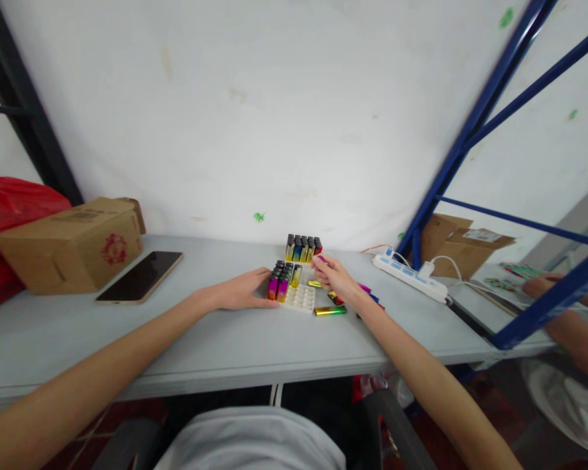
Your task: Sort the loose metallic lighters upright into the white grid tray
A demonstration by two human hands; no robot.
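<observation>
Your L hand (242,292) lies on the grey table (215,346), fingers loosely stretched out and resting against the left side of the white tray (302,299) - pressed to it, not wrapped round anything. The tray sits mid-table right in front of you. Its left part is filled w/ upright lighters (281,282), pink and yellow bodies w/ dark tops. The right part shows bare sockets.

Your R hand (336,279) hovers just over the tray's far right corner, thumb and fingertips pinched on a pink lighter (319,260). Only its tip shows past the fingers.

Loose lighters lie on the table by your R wrist - a gold-green one (330,311) just right of the tray, and a few more partly hidden under the hand. Behind the tray, near the wall, stands a second block of lighters (302,248), packed upright.

Off to the left: a phone (140,277) lying flat w/ its screen dark, a cardboard box (73,245) beside it and a red bag (2,215) behind that. To the right: a white power strip (409,277) w/ a plug in it, a blue rack frame (470,130), and past that another person's forearm (568,307) on the next table.
</observation>
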